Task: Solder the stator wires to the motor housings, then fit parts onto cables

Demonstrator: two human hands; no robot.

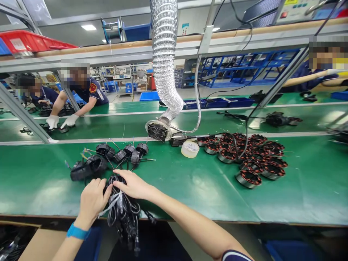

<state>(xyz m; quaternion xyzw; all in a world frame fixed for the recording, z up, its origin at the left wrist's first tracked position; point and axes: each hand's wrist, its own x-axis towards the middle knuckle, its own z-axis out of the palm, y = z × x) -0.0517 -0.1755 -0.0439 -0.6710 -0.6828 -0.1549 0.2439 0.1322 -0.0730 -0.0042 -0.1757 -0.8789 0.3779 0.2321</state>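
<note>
A bundle of black cables (123, 208), bound with a whitish plastic tie strip, lies at the bench's front edge, its plug ends hanging over. My left hand (94, 197) grips the bundle from the left, fingers curled and partly hidden. From the right, my right hand (133, 185) holds the top of it, thumb and fingers around the cables. Just beyond are several round black motor end caps (102, 148) with coloured wire ends, joined to cables. A larger black housing (96, 165) sits left of them.
Several copper-wound stators (248, 178) cover the right part of the green bench (195, 195). A tape roll (190, 149) stands mid-bench, near a fan (157, 131) on a hanging silver duct (165, 54). Across the bench, a co-worker's gloved hands (69, 121) handle parts.
</note>
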